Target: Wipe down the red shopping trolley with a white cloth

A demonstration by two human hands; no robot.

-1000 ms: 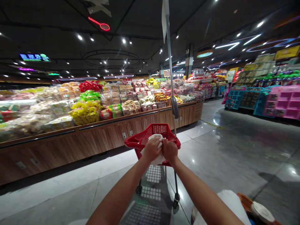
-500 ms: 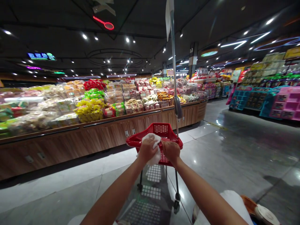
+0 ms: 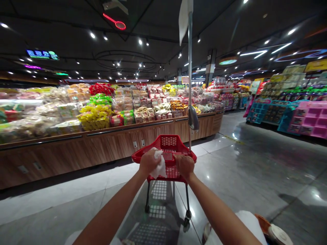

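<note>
- dim, dark ceiling dotted with small spotlights (image 3: 140, 42).
- the glossy floor (image 3: 255, 177) throws back white glare spots.
- the red cart (image 3: 166, 149) casts a grid shadow beneath it.
- edges bend and smear; the pink shelves (image 3: 310, 119) look blurred.

My left arm (image 3: 114, 211) and right arm (image 3: 217, 214) are bare as far as they show. Low down I wear a white garment (image 3: 246, 221), smooth and loose. Beside it is an orange-brown rim (image 3: 262, 222) with a pale round end, maybe my shoe; I cannot tell.

Wht cloth (image 3: 160, 166) on red cart (image 3: 169, 141) rim
</note>
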